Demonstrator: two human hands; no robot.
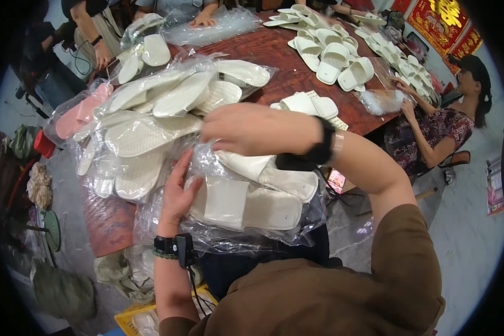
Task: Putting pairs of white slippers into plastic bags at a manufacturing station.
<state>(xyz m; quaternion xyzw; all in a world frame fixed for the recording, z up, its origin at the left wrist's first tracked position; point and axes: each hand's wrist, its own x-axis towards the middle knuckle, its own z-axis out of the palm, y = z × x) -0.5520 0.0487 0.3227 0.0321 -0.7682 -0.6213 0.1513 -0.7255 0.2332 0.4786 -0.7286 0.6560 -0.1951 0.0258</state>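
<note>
My left hand point(179, 190) grips the edge of a clear plastic bag point(229, 232) that lies on my lap at the table's near edge. Inside the bag lies a pair of cream slide slippers point(246, 204). My right hand point(252, 130) reaches across above the bag, fingers curled on the crumpled plastic at its top, close to another cream slipper point(285, 179). A dark band sits on each wrist.
A big heap of bagged cream slippers point(151, 112) covers the dark red wooden table point(297, 73) to my left, with a pink pair point(81, 112). Loose white slippers point(330, 56) lie at the far right. Other people sit around the table; one at right handles plastic point(381, 101).
</note>
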